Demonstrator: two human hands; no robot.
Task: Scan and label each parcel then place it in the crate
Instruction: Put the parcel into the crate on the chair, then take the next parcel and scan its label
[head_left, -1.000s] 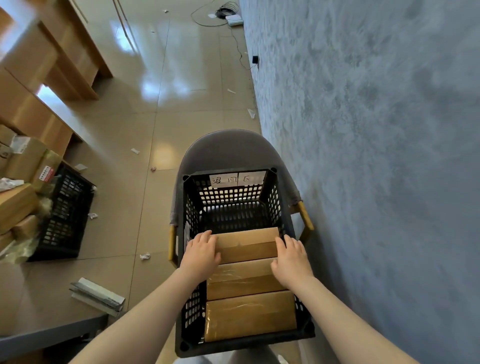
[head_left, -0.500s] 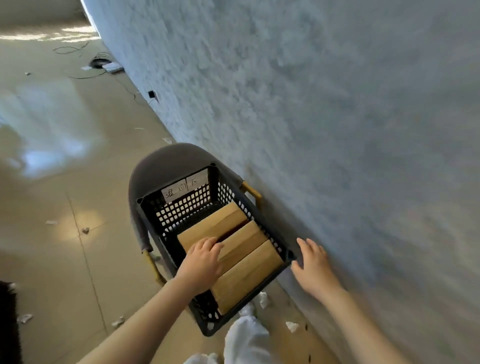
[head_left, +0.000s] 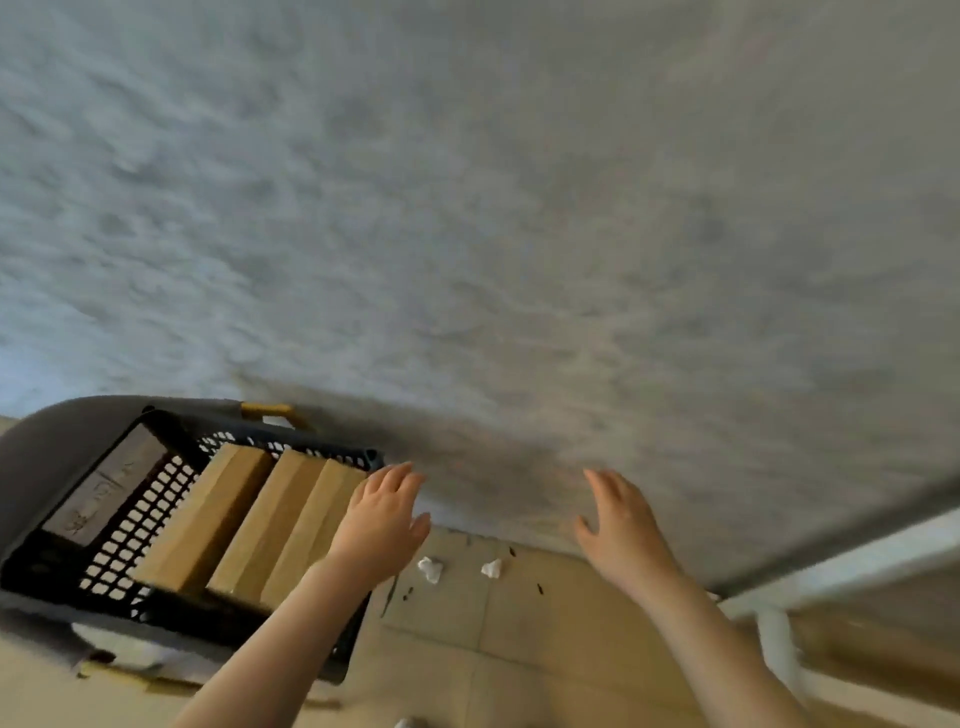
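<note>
A black plastic crate (head_left: 124, 525) sits on a grey chair at the lower left, with a white handwritten label on its far wall. Three brown cardboard parcels (head_left: 208, 519) lie side by side inside it. My left hand (head_left: 382, 525) hovers at the crate's right edge, fingers spread and holding nothing. My right hand (head_left: 621, 525) is further right, clear of the crate, fingers straight and empty, in front of the wall.
A grey textured wall (head_left: 493, 234) fills most of the view, close ahead. Crumpled white paper scraps (head_left: 431, 569) lie on the tiled floor by the wall's foot. A white frame edge (head_left: 831, 571) runs along the lower right.
Both hands have left the parcels and come away from the crate to the right. My view has swung right, so the crate now lies at the lower left.
</note>
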